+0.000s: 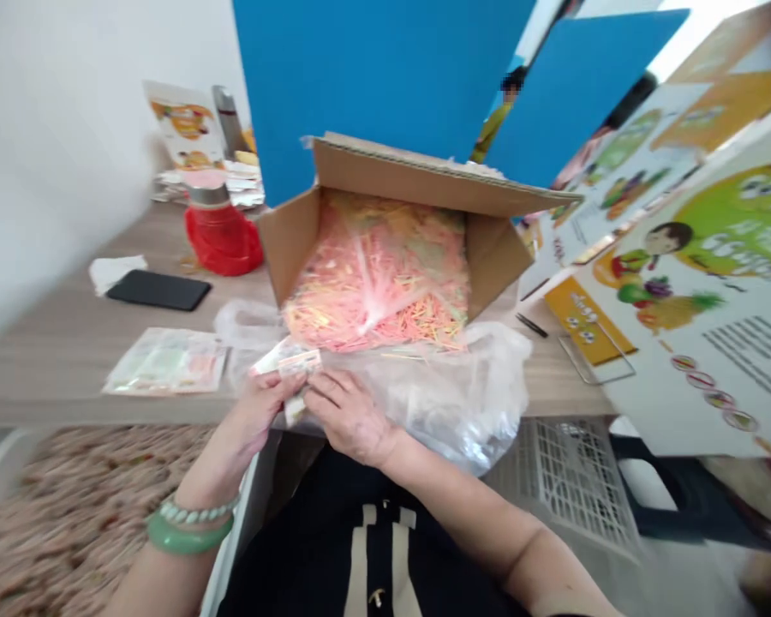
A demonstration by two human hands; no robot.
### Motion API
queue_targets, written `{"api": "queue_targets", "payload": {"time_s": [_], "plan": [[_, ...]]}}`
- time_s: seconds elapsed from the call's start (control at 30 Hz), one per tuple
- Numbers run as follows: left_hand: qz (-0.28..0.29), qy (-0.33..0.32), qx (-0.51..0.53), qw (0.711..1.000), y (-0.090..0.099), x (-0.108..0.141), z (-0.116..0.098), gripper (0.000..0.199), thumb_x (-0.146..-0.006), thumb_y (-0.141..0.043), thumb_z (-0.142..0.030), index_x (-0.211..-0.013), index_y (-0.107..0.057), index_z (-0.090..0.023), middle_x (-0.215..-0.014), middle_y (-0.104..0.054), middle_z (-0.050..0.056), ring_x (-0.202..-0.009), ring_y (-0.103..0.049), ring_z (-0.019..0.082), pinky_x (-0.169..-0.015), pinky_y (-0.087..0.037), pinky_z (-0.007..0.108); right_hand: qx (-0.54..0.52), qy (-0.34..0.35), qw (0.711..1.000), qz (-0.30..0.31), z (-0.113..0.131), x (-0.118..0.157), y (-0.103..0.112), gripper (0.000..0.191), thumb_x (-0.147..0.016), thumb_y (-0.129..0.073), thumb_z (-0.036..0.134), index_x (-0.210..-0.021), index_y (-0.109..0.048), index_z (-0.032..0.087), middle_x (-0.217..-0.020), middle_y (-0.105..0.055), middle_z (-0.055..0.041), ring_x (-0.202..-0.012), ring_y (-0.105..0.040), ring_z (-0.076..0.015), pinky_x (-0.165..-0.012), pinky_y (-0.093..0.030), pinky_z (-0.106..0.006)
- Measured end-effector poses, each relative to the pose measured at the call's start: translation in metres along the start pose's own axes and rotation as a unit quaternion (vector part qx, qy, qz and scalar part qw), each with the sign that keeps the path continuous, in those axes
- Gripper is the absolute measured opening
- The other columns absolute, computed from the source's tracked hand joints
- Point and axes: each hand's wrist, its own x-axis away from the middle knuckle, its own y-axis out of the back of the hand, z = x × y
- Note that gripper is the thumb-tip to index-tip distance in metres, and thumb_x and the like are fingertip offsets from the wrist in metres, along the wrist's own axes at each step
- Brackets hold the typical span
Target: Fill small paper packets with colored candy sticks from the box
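Both of my hands meet over the table edge, just in front of an open cardboard box. My left hand pinches a small printed packet between thumb and fingers. The fingers of my right hand are bent together against the packet's right side. Inside the box, a clear bag holds many thin pink and yellow sticks. Clear plastic spreads from the box over the table edge. A flat pack of printed packets lies left of my hands.
On the wooden table are a black phone, a red-covered bottle and black tweezers. Printed cartons stand at right. Below are a tub of brownish pieces and a white basket. A person is behind.
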Motion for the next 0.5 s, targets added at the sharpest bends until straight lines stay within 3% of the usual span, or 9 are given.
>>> {"api": "queue_targets", "payload": {"time_s": [0.1,0.17,0.23,0.33,0.43,0.5], "plan": [[-0.043,0.029,0.029,0.998,-0.018,-0.003,0.001,0.046,-0.051,-0.095,-0.045,-0.081,-0.077,-0.015,-0.071,-0.076,0.004,-0.061,-0.067,0.018,-0.062,-0.056,0.029,-0.006,-0.046,0.999,0.003,-0.027,0.030,0.017,0.035,-0.097,-0.048,0.015,-0.129,-0.064,0.019,-0.132,-0.067,-0.0087,-0.123,-0.058,-0.0228,-0.109,-0.048,-0.038],[-0.048,0.049,0.021,0.997,-0.031,-0.002,0.002,0.050,-0.048,-0.095,-0.048,-0.081,-0.077,-0.015,-0.069,-0.075,0.004,-0.060,-0.068,0.019,-0.060,-0.057,0.030,-0.014,-0.117,0.993,-0.019,-0.052,0.054,0.031,0.036,-0.096,-0.047,0.013,-0.126,-0.066,0.019,-0.126,-0.070,-0.0106,-0.120,-0.060,-0.0242,-0.108,-0.049,-0.040],[-0.030,0.050,-0.009,0.998,-0.048,0.000,0.006,0.049,-0.048,-0.094,-0.050,-0.077,-0.076,-0.015,-0.066,-0.074,0.004,-0.062,-0.068,0.019,-0.061,-0.057,0.029,-0.020,-0.216,0.975,-0.052,-0.082,0.078,0.046,0.032,-0.096,-0.045,0.013,-0.117,-0.069,0.019,-0.117,-0.072,-0.0113,-0.112,-0.064,-0.0246,-0.102,-0.052,-0.039],[0.053,0.032,-0.087,0.994,-0.083,0.003,0.021,0.040,-0.064,-0.085,-0.052,-0.077,-0.075,-0.015,-0.068,-0.074,0.004,-0.065,-0.068,0.020,-0.064,-0.057,0.031,0.001,-0.366,0.928,-0.075,-0.121,0.103,0.066,0.031,-0.093,-0.045,0.012,-0.108,-0.071,0.020,-0.110,-0.074,-0.0105,-0.107,-0.064,-0.0255,-0.099,-0.051,-0.042],[0.149,-0.072,-0.227,0.960,-0.124,-0.001,0.040,0.028,-0.084,-0.067,-0.043,-0.075,-0.073,-0.017,-0.074,-0.075,0.006,-0.071,-0.069,0.022,-0.070,-0.057,0.036,0.015,-0.419,0.907,-0.026,-0.140,0.110,0.077,0.028,-0.092,-0.047,0.012,-0.100,-0.072,0.020,-0.107,-0.074,-0.0101,-0.107,-0.063,-0.0247,-0.101,-0.047,-0.039],[0.175,-0.206,-0.338,0.902,-0.146,-0.008,0.050,0.026,-0.090,-0.058,-0.031,-0.072,-0.072,-0.018,-0.083,-0.077,0.009,-0.083,-0.070,0.024,-0.082,-0.057,0.041,0.005,-0.415,0.909,0.031,-0.143,0.107,0.080,0.027,-0.094,-0.047,0.013,-0.094,-0.072,0.020,-0.103,-0.073,-0.0093,-0.105,-0.063,-0.0229,-0.099,-0.046,-0.035]]}}
